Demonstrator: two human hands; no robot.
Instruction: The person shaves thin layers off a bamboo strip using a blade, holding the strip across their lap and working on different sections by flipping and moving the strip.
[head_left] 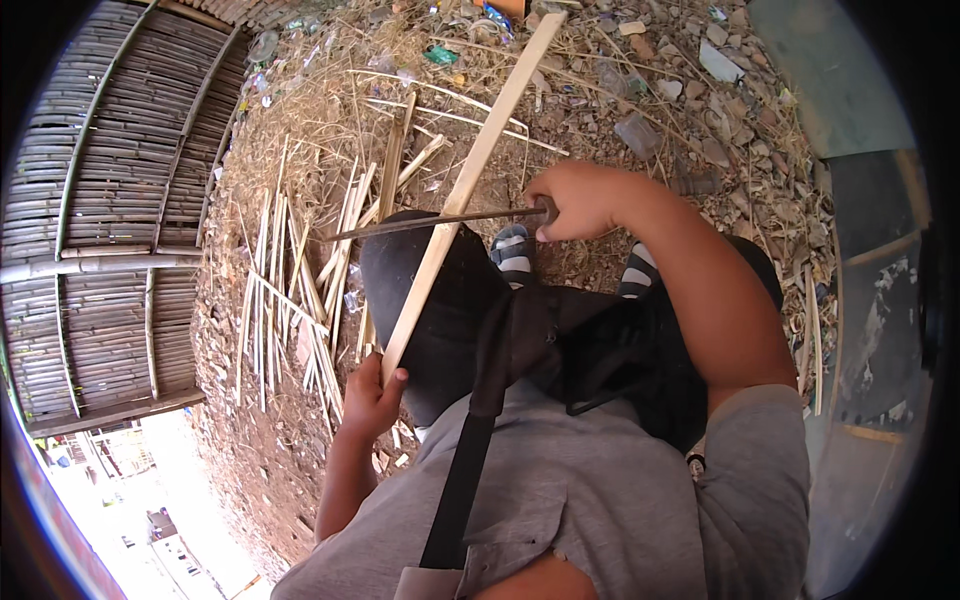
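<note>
A long pale strip of split bamboo slants across my left thigh, its far end reaching out over the littered ground. My left hand is closed around its near end, beside my knee. In my right hand is the handle of a long, thin-bladed knife. Its dark blade lies crosswise over the strip, above the thigh, with the tip pointing left. Whether the edge has bitten into the bamboo I cannot tell.
Several loose bamboo strips lie in a heap on the ground to the left. Beyond them stands a bamboo slat fence. Stones, dry straw and a clear plastic bottle litter the far ground. A grey panel wall rises on the right.
</note>
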